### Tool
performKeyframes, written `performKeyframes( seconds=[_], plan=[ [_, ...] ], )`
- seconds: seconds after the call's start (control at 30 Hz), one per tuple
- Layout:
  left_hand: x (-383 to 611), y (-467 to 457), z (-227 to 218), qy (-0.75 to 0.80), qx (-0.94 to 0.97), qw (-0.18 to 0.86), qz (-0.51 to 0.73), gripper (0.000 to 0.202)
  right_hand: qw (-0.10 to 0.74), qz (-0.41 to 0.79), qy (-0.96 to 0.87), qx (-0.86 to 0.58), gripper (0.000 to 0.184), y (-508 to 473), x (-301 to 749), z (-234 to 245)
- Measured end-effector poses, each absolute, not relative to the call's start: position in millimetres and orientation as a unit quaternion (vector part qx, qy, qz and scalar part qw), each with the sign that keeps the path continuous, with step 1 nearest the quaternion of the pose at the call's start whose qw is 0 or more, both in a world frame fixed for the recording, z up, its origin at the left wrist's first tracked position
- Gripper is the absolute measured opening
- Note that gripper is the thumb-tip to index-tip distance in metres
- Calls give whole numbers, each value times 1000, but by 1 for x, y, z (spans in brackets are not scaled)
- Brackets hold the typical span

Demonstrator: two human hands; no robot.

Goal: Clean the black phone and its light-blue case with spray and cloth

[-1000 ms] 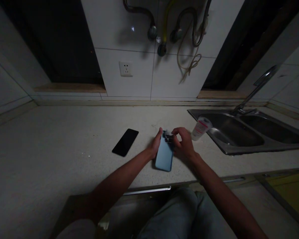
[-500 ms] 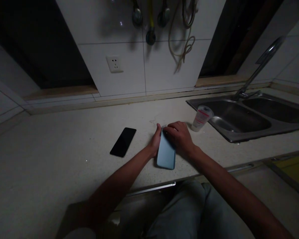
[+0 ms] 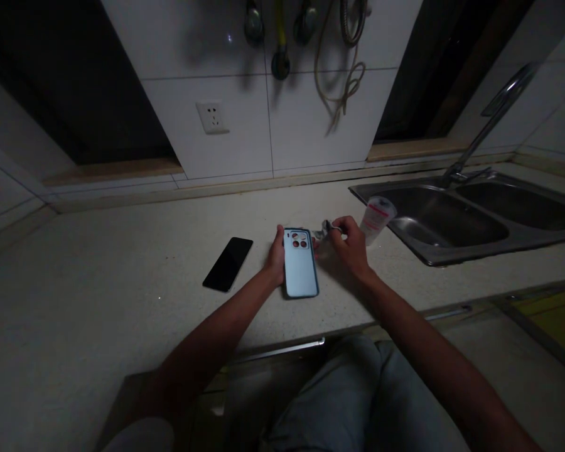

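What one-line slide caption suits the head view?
Left hand holds a blue phone case; right hand pinches a small silvery item.

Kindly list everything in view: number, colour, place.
wall: 1, white, back
windows: 2, dark, both sides
valves: 3, dark, wall
pipe: 1, yellow, wall
hose: 1, grey, wall
cord: 1, beige, wall
socket: 1, white, wall
counter: 1, pale, middle
handles: 2, silvery, below counter
panel: 1, yellow, lower right
sink: 1, grey, right
tap: 1, silvery, above sink
cup: 1, clear, by sink
case: 1, light blue, centre
phone: 1, black, left of case
scrap: 1, greyish, right of case
trousers: 1, grey, bottom
left hand: 1, bare, holding case
right hand: 1, bare, pinching scrap
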State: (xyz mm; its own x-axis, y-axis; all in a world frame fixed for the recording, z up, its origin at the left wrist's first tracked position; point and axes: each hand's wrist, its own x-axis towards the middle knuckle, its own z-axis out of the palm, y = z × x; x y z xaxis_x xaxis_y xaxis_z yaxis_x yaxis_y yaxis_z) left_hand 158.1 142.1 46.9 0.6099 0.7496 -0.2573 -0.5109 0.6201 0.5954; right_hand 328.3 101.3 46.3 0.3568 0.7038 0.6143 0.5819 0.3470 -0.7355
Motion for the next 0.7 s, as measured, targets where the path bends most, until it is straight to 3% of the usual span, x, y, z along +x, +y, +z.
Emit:
performKeyframes(
  seconds=[0.1,0.2,0.37,0.53,0.7],
  plan=[
    [157,146,44,277,249,854,364,67,651,193,-495,-542,2,105,326,43],
    [158,145,43,278,267,849,361,62,649,263,-476,-532,4,108,322,37],
    [160,139,42,308,311,840,320,65,606,197,-520,-568,7,108,317,32],
    [162,134,42,364,367,749,415,45,582,136,-581,-552,14,105,315,37],
    [163,134,42,375,378,719,446,47,572,143,-597,-543,14,104,316,39]
  ],
)
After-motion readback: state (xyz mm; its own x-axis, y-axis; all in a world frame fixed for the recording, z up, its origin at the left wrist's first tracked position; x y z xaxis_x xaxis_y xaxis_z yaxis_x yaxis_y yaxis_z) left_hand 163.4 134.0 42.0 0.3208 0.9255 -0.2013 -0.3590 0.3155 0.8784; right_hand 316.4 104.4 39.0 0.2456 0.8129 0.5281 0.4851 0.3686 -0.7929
